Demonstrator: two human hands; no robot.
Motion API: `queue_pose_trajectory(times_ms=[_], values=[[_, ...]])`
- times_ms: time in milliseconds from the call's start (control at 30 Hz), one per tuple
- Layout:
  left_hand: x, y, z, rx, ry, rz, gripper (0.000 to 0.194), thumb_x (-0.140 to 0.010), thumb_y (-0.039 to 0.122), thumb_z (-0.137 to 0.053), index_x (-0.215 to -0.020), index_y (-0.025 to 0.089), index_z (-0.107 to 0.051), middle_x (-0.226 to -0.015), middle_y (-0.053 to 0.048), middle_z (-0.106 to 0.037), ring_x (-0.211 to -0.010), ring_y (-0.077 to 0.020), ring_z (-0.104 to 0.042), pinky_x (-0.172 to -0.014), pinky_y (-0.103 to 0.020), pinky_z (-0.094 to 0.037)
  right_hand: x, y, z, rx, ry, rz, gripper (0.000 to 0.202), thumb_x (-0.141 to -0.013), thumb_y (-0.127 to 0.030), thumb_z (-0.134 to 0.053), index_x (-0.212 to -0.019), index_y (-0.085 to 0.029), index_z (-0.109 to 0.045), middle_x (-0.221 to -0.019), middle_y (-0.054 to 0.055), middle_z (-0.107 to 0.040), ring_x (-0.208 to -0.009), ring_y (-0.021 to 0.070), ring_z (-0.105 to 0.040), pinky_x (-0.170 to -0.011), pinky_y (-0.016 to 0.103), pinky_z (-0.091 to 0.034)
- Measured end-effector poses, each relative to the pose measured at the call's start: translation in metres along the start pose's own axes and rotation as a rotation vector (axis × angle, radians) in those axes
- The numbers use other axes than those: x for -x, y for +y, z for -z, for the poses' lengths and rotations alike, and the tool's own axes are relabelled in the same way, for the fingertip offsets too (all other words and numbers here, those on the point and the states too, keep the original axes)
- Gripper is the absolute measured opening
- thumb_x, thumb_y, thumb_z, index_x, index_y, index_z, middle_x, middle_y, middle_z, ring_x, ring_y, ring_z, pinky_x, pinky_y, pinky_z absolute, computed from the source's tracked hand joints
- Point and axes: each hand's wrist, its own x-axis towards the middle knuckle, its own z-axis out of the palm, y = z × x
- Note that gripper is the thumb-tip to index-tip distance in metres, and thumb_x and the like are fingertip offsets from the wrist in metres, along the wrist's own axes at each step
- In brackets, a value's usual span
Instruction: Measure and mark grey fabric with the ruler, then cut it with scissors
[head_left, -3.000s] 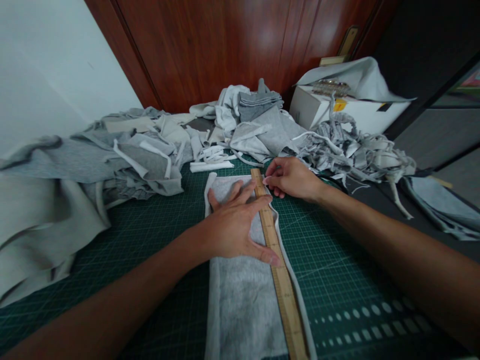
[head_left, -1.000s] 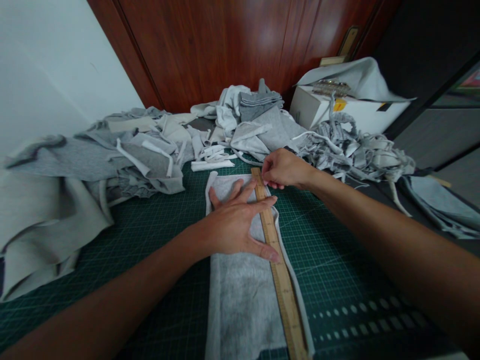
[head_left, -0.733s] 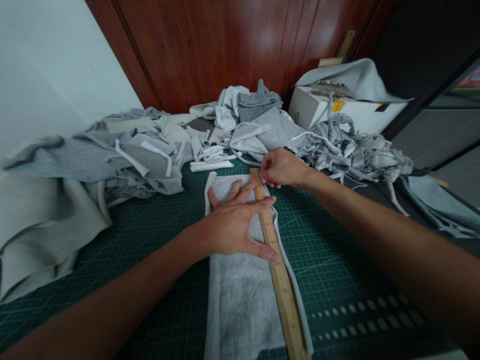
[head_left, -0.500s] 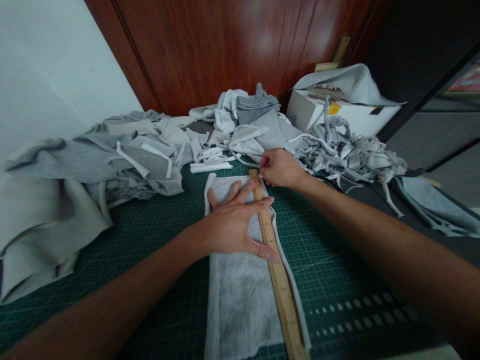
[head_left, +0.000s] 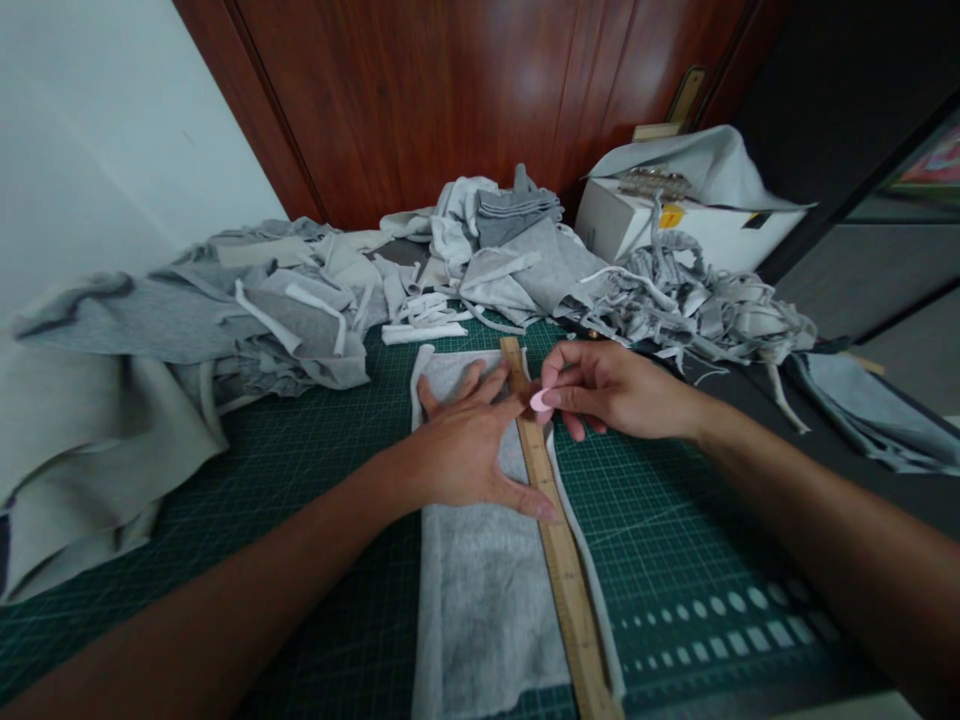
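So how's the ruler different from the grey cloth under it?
Colour: the ruler is tan with dark markings; the cloth is grey.
Shape: the ruler is a narrow strip with straight edges; the cloth is wider, with a wavy right edge and an uneven near edge.
Position: the ruler lies on top, along the right side of the cloth beneath it.
Shared: the left hand rests across both, over the green mat.
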Motion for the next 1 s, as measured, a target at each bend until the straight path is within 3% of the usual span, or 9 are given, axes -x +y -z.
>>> queue_pose_trajectory(times_ms=[100, 233, 467, 700, 1000], values=[[0.000, 0.002, 0.000, 0.011, 0.035, 0.007, 0.130, -0.063, 0.086, -0.074, -0.167, 0.033, -0.017, -0.177, -0.016, -0.003, -0.158, -0.0571, 0.002, -0.104, -0.095, 0.003, 0.004, 0.009, 0.004, 0.001, -0.023, -0.019, 0.038, -0.092, -0.052, -0.073, -0.092, -0.021, -0.051, -0.088, 0.005, -0.079, -0.051, 0.0095, -0.064, -0.041, 0.020, -0.042], [0.001, 0.004, 0.000, 0.027, 0.069, 0.002, 0.122, -0.061, 0.086, -0.075, -0.158, 0.026, -0.032, -0.175, -0.019, -0.017, -0.158, -0.0571, -0.003, -0.107, -0.093, -0.002, 0.003, 0.013, 0.010, 0.005, 0.003, -0.058, 0.035, -0.093, -0.048, -0.072, -0.092, -0.021, -0.049, -0.088, 0.006, -0.081, -0.055, 0.0112, -0.068, -0.046, 0.021, -0.048], [0.000, 0.003, 0.001, -0.010, 0.002, 0.004, 0.120, -0.066, 0.088, -0.070, -0.164, 0.034, -0.026, -0.177, -0.015, 0.001, -0.158, -0.0563, 0.004, -0.106, -0.093, -0.001, 0.003, 0.011, 0.007, -0.041, 0.052, -0.131, 0.032, -0.092, -0.044, -0.075, -0.093, -0.020, -0.052, -0.084, 0.006, -0.081, -0.057, 0.0131, -0.072, -0.051, 0.024, -0.057], [0.000, 0.001, 0.000, -0.009, 0.008, -0.001, 0.121, -0.065, 0.087, -0.073, -0.165, 0.037, -0.026, -0.177, -0.014, 0.002, -0.157, -0.0571, 0.005, -0.106, -0.093, -0.001, 0.004, 0.009, 0.005, -0.032, 0.035, -0.147, 0.034, -0.081, -0.038, -0.086, -0.088, -0.020, -0.057, -0.068, 0.000, -0.074, -0.058, 0.0142, -0.072, -0.057, 0.026, -0.062], [-0.001, 0.000, 0.000, -0.008, 0.017, -0.004, 0.116, -0.065, 0.089, -0.069, -0.162, 0.035, -0.032, -0.177, -0.013, 0.003, -0.158, -0.0569, 0.003, -0.100, -0.097, -0.001, 0.006, 0.007, -0.008, 0.108, 0.064, -0.108, 0.012, -0.082, -0.021, -0.077, -0.082, -0.021, -0.065, -0.069, -0.002, -0.071, -0.058, 0.0129, -0.068, -0.054, 0.024, -0.056]])
